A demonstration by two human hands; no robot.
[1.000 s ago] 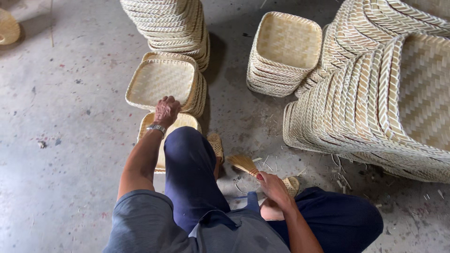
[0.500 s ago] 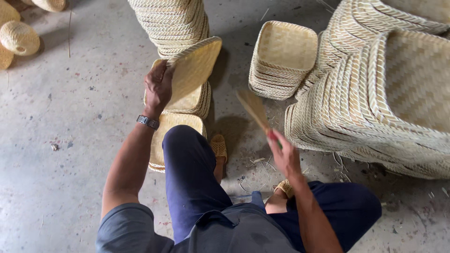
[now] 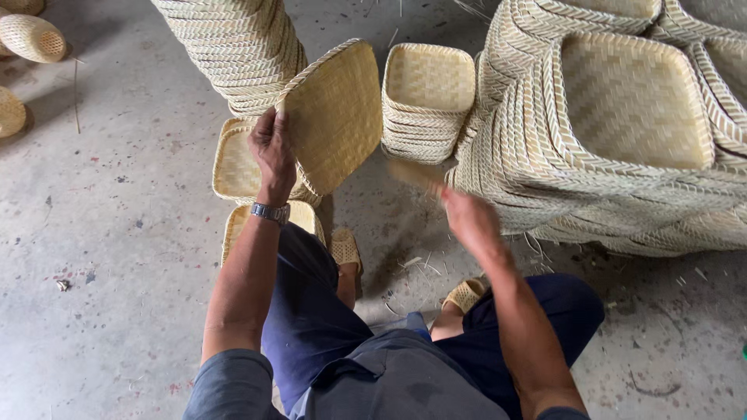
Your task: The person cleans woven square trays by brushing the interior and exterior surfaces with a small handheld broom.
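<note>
The left hand (image 3: 272, 148) grips a woven tray (image 3: 338, 117) upright by its nine o'clock edge. The right hand (image 3: 467, 218), fingers closed on a blurred stick (image 3: 412, 175), works best steadily.

tray (image 3: 338, 117): my left hand (image 3: 272, 148) lifted it off the low stack (image 3: 233, 167), now tilted | stick (image 3: 416, 175): my right hand (image 3: 467, 218) raised it beside tray

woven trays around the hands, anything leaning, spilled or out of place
The tall tray stack behind the left hand leans to the right instead of standing plumb. Loose straw bits lie scattered on the concrete floor near the sandalled feet. The held tray looks intact.
</note>
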